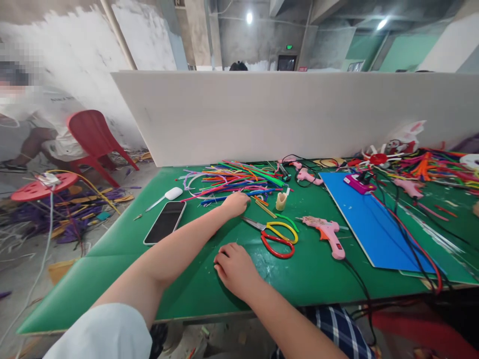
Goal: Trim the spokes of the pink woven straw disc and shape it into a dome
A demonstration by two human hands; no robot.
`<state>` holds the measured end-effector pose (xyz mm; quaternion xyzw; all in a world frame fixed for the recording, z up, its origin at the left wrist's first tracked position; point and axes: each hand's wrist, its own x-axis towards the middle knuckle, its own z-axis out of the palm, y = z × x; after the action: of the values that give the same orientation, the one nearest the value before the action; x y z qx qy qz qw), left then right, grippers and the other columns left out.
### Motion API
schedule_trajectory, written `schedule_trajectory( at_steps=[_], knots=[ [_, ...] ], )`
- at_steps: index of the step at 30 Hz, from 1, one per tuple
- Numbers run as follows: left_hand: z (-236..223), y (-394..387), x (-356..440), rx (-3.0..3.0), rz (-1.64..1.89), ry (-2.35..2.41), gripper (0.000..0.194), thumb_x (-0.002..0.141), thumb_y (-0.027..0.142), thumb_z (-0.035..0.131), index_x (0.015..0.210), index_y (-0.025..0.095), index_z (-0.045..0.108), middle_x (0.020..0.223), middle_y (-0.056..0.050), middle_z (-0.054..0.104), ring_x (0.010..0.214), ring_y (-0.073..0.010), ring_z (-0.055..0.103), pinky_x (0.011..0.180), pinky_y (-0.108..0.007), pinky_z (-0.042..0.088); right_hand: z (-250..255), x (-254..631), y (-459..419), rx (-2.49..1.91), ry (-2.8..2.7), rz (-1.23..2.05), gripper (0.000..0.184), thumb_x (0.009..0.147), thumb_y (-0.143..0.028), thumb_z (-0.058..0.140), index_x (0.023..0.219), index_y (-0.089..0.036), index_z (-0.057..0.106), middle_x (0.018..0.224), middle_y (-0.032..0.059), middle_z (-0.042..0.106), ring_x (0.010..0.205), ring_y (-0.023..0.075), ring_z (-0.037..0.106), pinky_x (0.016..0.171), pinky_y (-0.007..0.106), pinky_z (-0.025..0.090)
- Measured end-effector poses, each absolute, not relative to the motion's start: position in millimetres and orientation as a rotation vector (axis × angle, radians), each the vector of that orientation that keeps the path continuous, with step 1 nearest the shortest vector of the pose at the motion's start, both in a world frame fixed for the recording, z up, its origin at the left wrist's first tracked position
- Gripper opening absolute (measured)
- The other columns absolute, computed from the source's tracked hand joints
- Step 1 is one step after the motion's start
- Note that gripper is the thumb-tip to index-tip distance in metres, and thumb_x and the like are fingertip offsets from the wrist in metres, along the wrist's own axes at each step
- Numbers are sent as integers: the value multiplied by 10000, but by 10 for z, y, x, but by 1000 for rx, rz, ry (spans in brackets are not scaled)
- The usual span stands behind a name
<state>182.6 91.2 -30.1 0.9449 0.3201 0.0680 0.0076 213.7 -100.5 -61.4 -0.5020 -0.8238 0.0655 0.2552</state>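
Note:
My left hand (236, 203) reaches across to the near edge of a pile of coloured pipe cleaners (224, 180). Its fingers are curled, and whatever may be in them is hidden. Closer to me, my right hand (236, 269) rests low over the green table with its fingers bent in; I cannot make out anything in them. Just right of the hands lie scissors (277, 240) with one yellow and one red handle, blades pointing left. A green pipe cleaner (289, 222) curves beside them. A pink glue gun (326, 233) lies further right.
A black-screened phone (165, 223) and a white handled tool (172, 193) lie left. Behind the scissors stands a small beige cup (281, 201). At right are a blue board (368, 219), a purple power strip (359, 183) and trailing cables. A white partition (269, 117) borders the table.

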Motion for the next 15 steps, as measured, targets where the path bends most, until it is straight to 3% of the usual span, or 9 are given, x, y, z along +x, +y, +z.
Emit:
schedule_trajectory(
  at_steps=[15],
  knots=[
    [-299, 1257, 2282, 2927, 77, 1348, 309, 862, 310, 507, 1128, 154, 523, 1130, -88, 550, 956, -197, 564, 798, -405, 486, -620, 2086, -1018, -1358, -2294, 123, 114, 793, -242, 562, 891, -182, 564, 981, 57, 563, 928, 200, 481, 779, 329, 405]
  ],
)
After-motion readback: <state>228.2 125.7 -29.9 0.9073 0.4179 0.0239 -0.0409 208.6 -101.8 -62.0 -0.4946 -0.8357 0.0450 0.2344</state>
